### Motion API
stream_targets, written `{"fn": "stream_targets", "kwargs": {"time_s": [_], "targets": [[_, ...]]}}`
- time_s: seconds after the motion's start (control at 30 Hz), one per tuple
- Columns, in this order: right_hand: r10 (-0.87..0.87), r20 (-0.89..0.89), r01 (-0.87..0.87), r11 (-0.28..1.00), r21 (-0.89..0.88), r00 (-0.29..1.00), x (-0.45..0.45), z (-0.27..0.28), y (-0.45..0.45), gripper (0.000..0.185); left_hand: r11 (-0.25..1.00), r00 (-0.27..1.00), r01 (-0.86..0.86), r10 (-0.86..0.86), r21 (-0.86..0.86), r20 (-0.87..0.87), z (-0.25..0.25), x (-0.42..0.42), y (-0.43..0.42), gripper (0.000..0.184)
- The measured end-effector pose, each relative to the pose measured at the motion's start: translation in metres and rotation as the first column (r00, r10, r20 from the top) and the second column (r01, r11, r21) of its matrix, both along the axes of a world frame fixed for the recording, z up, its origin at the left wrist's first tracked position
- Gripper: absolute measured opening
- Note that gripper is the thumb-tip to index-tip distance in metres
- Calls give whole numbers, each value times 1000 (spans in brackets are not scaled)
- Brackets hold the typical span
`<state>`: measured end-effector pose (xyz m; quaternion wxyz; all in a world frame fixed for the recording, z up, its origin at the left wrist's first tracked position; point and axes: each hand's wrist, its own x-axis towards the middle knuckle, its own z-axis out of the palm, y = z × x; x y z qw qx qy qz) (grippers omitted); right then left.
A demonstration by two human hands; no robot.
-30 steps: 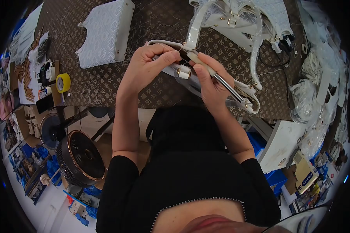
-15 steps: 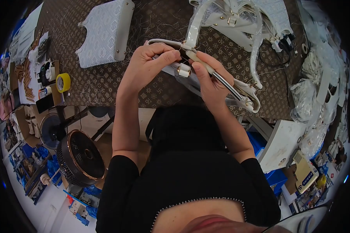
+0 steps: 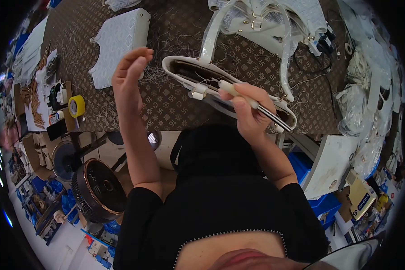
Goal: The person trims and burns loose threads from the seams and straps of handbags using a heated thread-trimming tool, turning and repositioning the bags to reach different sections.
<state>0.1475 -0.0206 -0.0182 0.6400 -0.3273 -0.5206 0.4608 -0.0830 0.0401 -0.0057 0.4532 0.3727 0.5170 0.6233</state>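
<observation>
A white handbag [image 3: 172, 66] lies near the table's front edge, its dark, zippered opening facing up and one strap [image 3: 210, 42] rising behind it. Over the bag's right part, my right hand [image 3: 252, 110] is wrapped round a pen-like tool [image 3: 273, 116] with a pale grip and a shiny metal shaft. Loose threads show by the tool's pale end. Left of the bag and away from it, my left hand [image 3: 131, 78] is raised with its fingers bent and thumb close to them; whether it pinches a thread is too small to tell.
A patterned white bag panel [image 3: 117, 47] lies at the back left. Yellow tape [image 3: 76, 106] stands at the left edge. More white bag parts [image 3: 265, 38] and a black cable [image 3: 308, 69] lie at the back right. A fan [image 3: 99, 190] stands below the table.
My left hand has moved left, away from the bag, so its left end and opening now show. My right hand and the tool have shifted slightly down. The view has shifted a little.
</observation>
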Motion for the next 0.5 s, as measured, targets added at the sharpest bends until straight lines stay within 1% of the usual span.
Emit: {"fn": "stream_targets", "kwargs": {"time_s": [0.03,0.07,0.1,0.13,0.17,0.2,0.23,0.27,0.3,0.33,0.4,0.43,0.47,0.5], "targets": [[-5,-3,5,1000,-1,1000,4,8,-5,23,969,967,230,-238,-85,-89,12,7,-8,18],[35,-61,-34,999,16,998,9,17,-10,23,881,872,434,-463,-186,-156,18,11,-11,20],[75,-118,-72,997,34,990,16,25,-15,23,825,789,528,-564,-202,-244,15,12,-12,23],[87,-107,-80,994,70,990,23,34,-20,23,822,785,532,-569,-204,-245,15,15,-12,23],[97,-94,-87,990,107,991,32,41,-25,23,799,624,561,-580,-217,-523,16,17,-12,22],[57,-16,-55,992,116,998,43,45,-30,23,776,399,585,-530,-238,-748,16,21,-12,22],[9,7,-10,989,148,1000,52,45,-32,24,771,396,591,-533,-238,-748,21,24,-12,22],[-40,28,35,983,180,999,58,44,-33,25,741,309,607,-554,-288,-773,27,28,-14,23],[-156,40,148,975,164,987,59,41,-35,27,709,219,619,-570,-339,-792,31,31,-17,25],[-163,42,155,975,160,986,62,39,-36,27,702,215,625,-575,-341,-789,32,34,-21,25],[-256,86,244,961,128,963,71,35,-36,34,652,131,636,-618,-412,-775,32,40,-32,29],[-294,77,284,952,115,953,73,34,-39,32,659,127,622,-618,-423,-776,31,43,-37,32],[-300,78,292,951,107,951,74,35,-41,32,651,121,626,-625,-430,-771,34,46,-41,32],[-273,56,268,960,76,960,75,37,-43,30,648,121,583,-666,-490,-736,40,51,-43,35]]}}
